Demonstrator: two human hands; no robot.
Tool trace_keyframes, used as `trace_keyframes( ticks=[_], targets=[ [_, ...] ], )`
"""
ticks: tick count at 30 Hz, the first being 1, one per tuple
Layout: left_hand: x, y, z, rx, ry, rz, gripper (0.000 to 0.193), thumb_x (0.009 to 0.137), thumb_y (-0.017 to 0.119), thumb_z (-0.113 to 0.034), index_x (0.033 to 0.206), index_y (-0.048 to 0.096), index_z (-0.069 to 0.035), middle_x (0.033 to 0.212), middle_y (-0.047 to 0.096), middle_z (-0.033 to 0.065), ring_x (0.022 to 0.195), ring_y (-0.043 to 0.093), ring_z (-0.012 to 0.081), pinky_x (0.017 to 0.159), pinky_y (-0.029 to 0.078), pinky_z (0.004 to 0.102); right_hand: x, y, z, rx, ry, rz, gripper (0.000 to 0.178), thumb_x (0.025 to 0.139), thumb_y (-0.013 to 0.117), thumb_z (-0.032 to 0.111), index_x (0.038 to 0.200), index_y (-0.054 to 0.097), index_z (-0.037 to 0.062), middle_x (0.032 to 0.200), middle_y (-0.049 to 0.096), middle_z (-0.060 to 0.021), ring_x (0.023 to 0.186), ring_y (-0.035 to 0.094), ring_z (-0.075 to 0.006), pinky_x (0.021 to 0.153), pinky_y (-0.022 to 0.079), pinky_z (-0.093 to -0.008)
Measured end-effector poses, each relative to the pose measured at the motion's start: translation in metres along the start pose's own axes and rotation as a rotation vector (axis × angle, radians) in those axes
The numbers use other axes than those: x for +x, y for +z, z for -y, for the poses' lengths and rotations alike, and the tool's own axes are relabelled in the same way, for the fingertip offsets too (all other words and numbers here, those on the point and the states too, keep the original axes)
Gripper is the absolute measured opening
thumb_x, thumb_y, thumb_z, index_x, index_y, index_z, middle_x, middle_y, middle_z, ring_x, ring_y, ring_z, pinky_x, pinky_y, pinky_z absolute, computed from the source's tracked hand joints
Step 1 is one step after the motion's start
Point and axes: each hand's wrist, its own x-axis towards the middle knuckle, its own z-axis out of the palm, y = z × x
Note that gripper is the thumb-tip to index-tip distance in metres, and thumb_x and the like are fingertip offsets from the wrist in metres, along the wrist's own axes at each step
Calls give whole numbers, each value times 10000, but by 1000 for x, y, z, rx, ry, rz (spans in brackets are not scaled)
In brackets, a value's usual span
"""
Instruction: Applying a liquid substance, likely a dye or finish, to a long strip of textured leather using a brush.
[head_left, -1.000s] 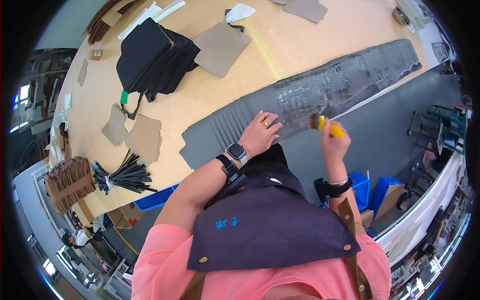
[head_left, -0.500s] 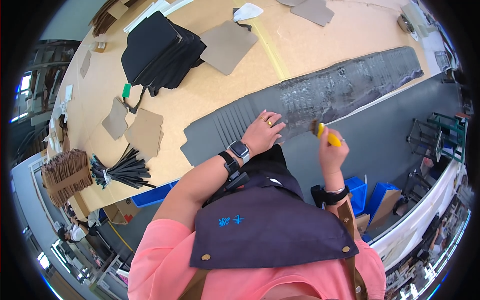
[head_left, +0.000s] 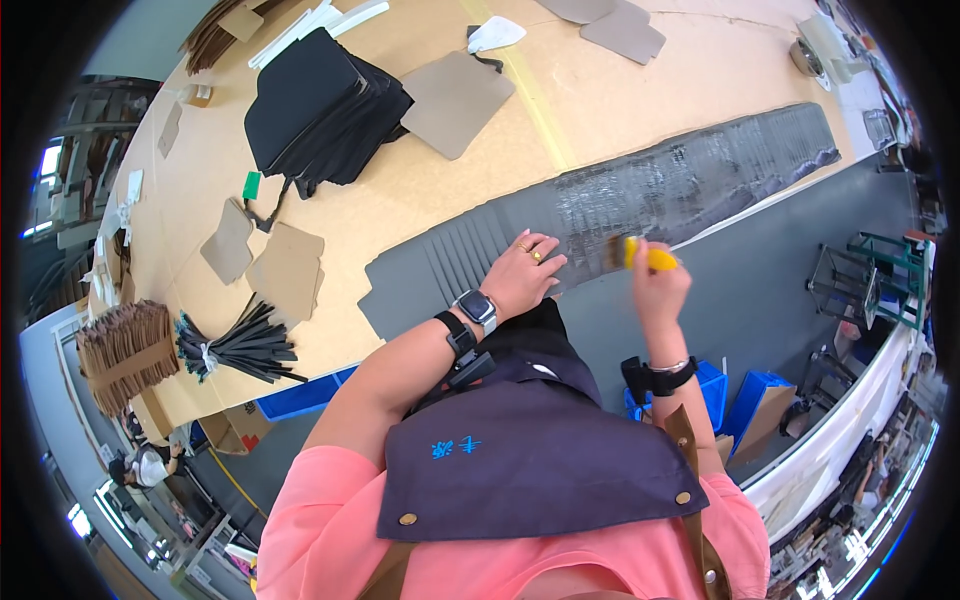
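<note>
The pale table [head_left: 370, 215] carries a long row of overlapping dark grey pieces [head_left: 605, 210] along its near edge, glossy toward the right, with a stack of black pieces [head_left: 320, 110] farther back on the left. The left hand [head_left: 522, 276] lies on the row's matte part, its grip apart, while the right hand [head_left: 660, 292] has its grip clamped on a yellow-handled brush [head_left: 631, 252], whose blurred bristles are over the row, contact unclear.

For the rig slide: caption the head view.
Left hand on overlapping grey sheets, right hand holding a yellow-handled brush near their glossy part.
</note>
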Motion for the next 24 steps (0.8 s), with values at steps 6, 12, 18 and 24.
trace_keyframes(
  ticks=[6,12,18,24],
  targets=[
    [2,-2,-1,22,-6,0,350,805,727,-177,1136,654,-92,1249,560,122,1202,500,320,1105,377,468,26,5,17,323,194,-100,167,917,686,153,807,673,28,584,575,-79,486,520,-113,486,435,-302],
    [2,-3,-3,34,-21,23,368,801,725,-180,1151,646,-97,1259,557,116,1219,494,306,1111,371,476,32,30,-15,162,140,14,157,916,696,193,852,683,51,589,557,-89,511,512,-104,503,430,-290],
    [0,-6,-6,40,-33,66,373,816,707,-160,1173,632,-86,1273,560,123,1231,489,310,1116,367,468,51,-10,-11,299,200,-125,186,939,679,183,881,683,7,625,580,-12,563,493,-50,524,418,-240],
    [-25,-41,8,-54,-61,-115,347,819,683,-86,1160,627,-56,1206,594,146,1131,557,359,1050,428,438,41,2,10,517,232,-35,173,938,678,161,876,684,0,650,574,19,587,480,-27,534,398,-204]
  ],
)
